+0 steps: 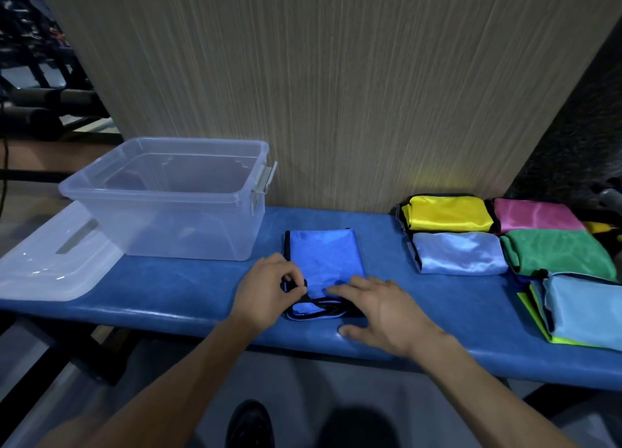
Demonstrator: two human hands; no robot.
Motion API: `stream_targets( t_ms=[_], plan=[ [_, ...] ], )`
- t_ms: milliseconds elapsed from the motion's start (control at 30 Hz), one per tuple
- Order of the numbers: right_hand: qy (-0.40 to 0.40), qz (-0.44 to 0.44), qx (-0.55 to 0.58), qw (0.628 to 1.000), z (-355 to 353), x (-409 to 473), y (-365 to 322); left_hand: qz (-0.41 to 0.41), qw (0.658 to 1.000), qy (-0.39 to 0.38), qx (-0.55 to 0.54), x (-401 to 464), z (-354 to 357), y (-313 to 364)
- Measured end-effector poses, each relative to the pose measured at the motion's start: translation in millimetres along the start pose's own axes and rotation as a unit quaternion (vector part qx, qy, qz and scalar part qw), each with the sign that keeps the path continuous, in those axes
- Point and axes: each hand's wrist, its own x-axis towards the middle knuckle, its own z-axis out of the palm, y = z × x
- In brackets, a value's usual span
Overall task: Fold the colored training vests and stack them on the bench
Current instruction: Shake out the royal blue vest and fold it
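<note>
A royal-blue vest (324,257) with black trim lies folded lengthwise on the blue padded bench (181,289). My left hand (266,294) pinches its black-edged near-left corner. My right hand (380,309) lies flat, fingers spread, on the vest's near end and the bench beside it. To the right sit folded vests: yellow (447,213), pink (535,214), pale blue (459,253) and green (558,250). Nearer the bench's front edge, a light-blue vest (585,308) lies on top of a lime one (535,316).
A clear plastic bin (168,197) stands at the left on the bench, nothing visible in it. Its lid (50,262) lies flat further left. A wood-panel wall (336,94) rises right behind the bench. Dark gym equipment (37,104) fills the far left.
</note>
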Motion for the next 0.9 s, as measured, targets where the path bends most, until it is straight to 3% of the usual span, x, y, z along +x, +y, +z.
stream_targets(
  t_ms=[67,133,200,300,500,667,900],
  plan=[
    [0.000,0.002,0.075,0.997,3.0,0.0,11.2,0.011,1.000,0.005,0.007,-3.2,-0.3,-6.9],
    [0.015,0.006,0.127,0.992,7.6,-0.7,17.0,0.011,0.998,-0.013,-0.055,-7.0,-4.5,-13.9],
    [0.029,0.012,0.147,0.989,12.4,-1.5,20.4,0.009,0.990,-0.098,-0.102,-11.7,-14.2,-20.4],
    [0.046,0.033,0.196,0.979,18.8,0.1,22.0,0.018,0.976,-0.200,-0.081,-13.1,-23.0,-34.9],
    [0.163,0.117,0.261,0.944,38.2,3.3,12.6,0.001,0.990,-0.104,-0.091,-11.7,-6.2,-30.2],
    [0.099,0.143,0.456,0.873,19.4,-14.6,19.6,-0.035,0.992,-0.069,-0.098,-19.6,0.3,-16.4],
    [0.115,0.207,0.458,0.857,8.3,-2.7,9.7,-0.137,0.987,-0.002,-0.084,-14.7,14.8,2.2]
  ],
)
